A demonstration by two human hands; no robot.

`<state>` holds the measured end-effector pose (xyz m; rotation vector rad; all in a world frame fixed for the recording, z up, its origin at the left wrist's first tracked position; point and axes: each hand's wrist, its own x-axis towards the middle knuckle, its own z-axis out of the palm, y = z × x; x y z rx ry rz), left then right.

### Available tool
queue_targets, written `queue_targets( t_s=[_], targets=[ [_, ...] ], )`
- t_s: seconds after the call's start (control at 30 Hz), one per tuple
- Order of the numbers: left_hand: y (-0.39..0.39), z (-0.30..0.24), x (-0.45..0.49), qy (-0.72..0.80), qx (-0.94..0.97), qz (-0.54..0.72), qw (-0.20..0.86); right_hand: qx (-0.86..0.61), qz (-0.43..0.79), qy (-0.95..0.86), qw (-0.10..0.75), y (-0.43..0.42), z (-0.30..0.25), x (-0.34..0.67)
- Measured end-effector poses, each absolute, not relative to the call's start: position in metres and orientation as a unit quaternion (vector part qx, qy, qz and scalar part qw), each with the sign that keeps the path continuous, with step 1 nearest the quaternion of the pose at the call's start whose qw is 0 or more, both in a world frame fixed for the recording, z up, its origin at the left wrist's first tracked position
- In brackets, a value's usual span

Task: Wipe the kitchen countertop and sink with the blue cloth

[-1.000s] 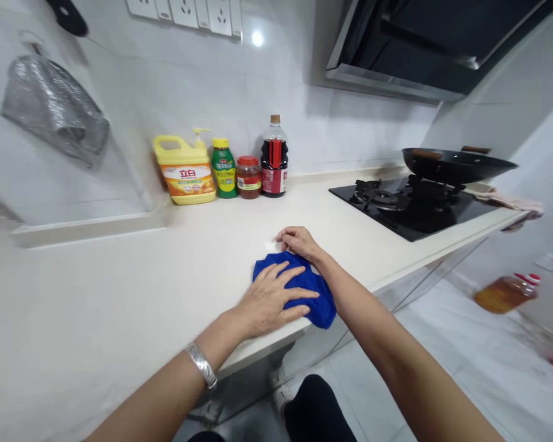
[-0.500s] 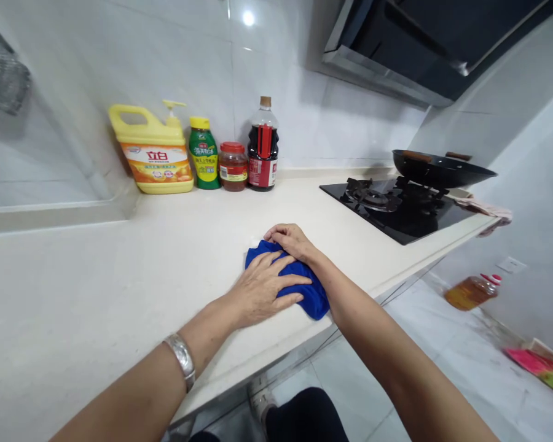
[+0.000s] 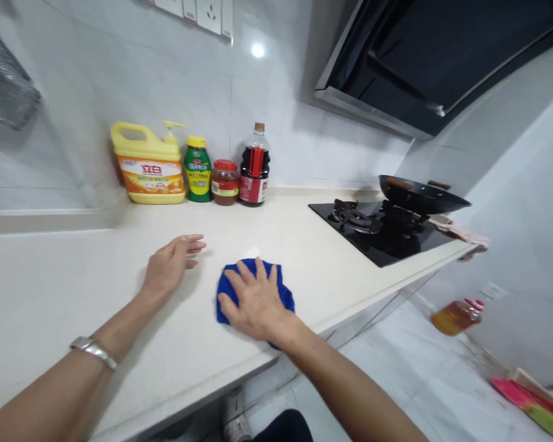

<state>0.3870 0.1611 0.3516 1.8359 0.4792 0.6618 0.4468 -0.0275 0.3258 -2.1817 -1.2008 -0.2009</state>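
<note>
A blue cloth (image 3: pixel 284 296) lies spread on the white countertop (image 3: pixel 193 344), close to its front edge. Pressed flat on top of it is my right hand (image 3: pixel 255 301), fingers spread. My left hand (image 3: pixel 168 265), with a silver bangle on the wrist, is off to the left of the cloth, apart from it. Its fingers are stretched out with nothing in them, and it seems to hover just over the counter.
Along the wall stand a yellow detergent jug (image 3: pixel 150 178), a green bottle (image 3: pixel 198 172), a red-lidded jar (image 3: pixel 225 184) and a dark sauce bottle (image 3: pixel 254 169). Rightward are a black gas hob (image 3: pixel 387 245), a wok (image 3: pixel 419 196) and a range hood (image 3: pixel 396 67).
My left hand has left the cloth and moved left. My right hand, earlier at the cloth's far edge, now lies flat on it. The cloth looks more spread out; the view has shifted.
</note>
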Motion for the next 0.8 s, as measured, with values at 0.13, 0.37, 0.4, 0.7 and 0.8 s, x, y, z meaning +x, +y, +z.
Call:
queue_targets(
  t_s=[0.13,0.37,0.4,0.7,0.8],
  targets=[
    [0.156,0.355,0.387,0.185,0.832,0.217,0.477,-0.847,-0.003,-0.468,0.252,-0.043,0.328,0.427],
    [0.160,0.348,0.394,0.147,0.933,0.138,0.297,-0.806,-0.068,-0.533,0.248,-0.109,0.333,0.417],
    [0.162,0.347,0.395,0.147,0.937,0.137,0.286,-0.809,-0.093,-0.524,0.251,-0.118,0.329,0.418],
    [0.171,0.340,0.400,0.121,0.950,0.152,0.246,-0.797,-0.342,-0.426,0.257,-0.222,0.273,0.507],
    [0.178,0.334,0.403,0.110,0.951,0.149,0.246,-0.809,-0.376,-0.375,0.251,-0.261,0.268,0.549]
  ],
)
